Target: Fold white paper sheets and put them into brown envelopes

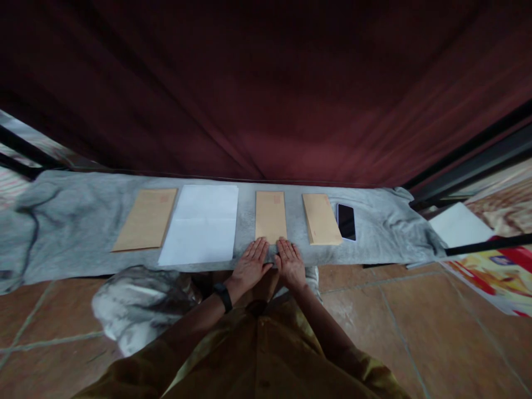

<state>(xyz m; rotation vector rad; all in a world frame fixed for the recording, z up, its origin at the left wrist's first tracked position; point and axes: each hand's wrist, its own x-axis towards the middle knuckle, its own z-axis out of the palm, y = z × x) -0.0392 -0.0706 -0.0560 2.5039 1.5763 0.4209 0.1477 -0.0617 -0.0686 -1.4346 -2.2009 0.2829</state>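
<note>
Fingers (260, 249) of both hands lie flat and together, gripping nothing, tips at the near edge of the middle brown envelope (270, 216) on the grey-clothed worktop (62, 233). Left hand (250, 265), right hand (290, 261). Envelope looks light, thin, bendy; best pinched at an edge.

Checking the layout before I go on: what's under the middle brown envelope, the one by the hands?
The middle envelope lies flat on the grey cloth. Both hands, left and right, rest flat at its near edge. Anything between envelope and cloth is covered.
</note>
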